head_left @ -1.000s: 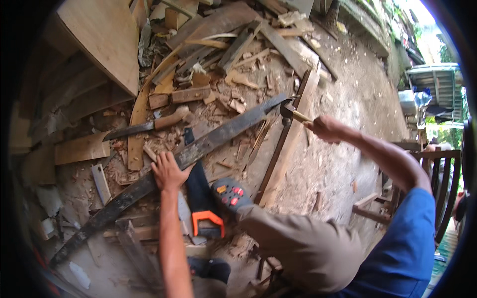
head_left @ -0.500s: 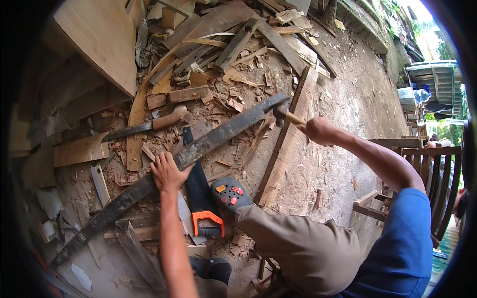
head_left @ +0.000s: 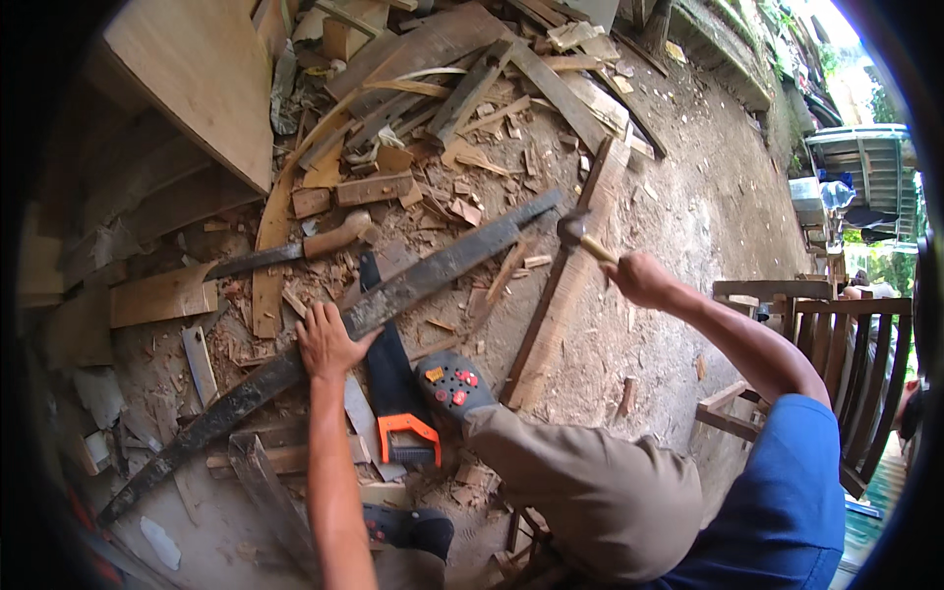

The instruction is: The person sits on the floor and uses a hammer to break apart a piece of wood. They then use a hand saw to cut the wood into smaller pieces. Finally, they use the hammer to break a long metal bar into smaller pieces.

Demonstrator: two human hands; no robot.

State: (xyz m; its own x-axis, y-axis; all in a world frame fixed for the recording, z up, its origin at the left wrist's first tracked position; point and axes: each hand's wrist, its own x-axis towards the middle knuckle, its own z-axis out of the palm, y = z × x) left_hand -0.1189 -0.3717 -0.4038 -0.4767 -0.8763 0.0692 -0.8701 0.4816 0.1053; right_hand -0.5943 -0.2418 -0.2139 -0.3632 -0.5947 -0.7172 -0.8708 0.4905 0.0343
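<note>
My left hand [head_left: 329,339] is closed over the edge of a long, dark, weathered wooden beam [head_left: 442,277], which slants from lower left to upper right. The beam's far end is notched to a thinner tongue. My right hand [head_left: 641,279] grips a hammer [head_left: 574,229] by its light wooden handle. The hammer head is right of the beam's tongue, apart from it, over a long brown plank [head_left: 547,346] on the ground. Under the beam lies a handsaw [head_left: 395,369] with an orange handle, partly hidden by it.
A large blade with a wooden handle [head_left: 334,237] rests on scraps at left. Piled boards [head_left: 462,88] and wood chips cover the ground ahead. My shoe [head_left: 454,383] is beside the saw. Slatted wooden furniture [head_left: 854,364] stands at right, a plywood panel [head_left: 192,84] upper left.
My right hand has drawn the hammer slightly down and right, away from the beam's tongue. The beam's far end has dipped slightly. My left hand keeps its place on the beam.
</note>
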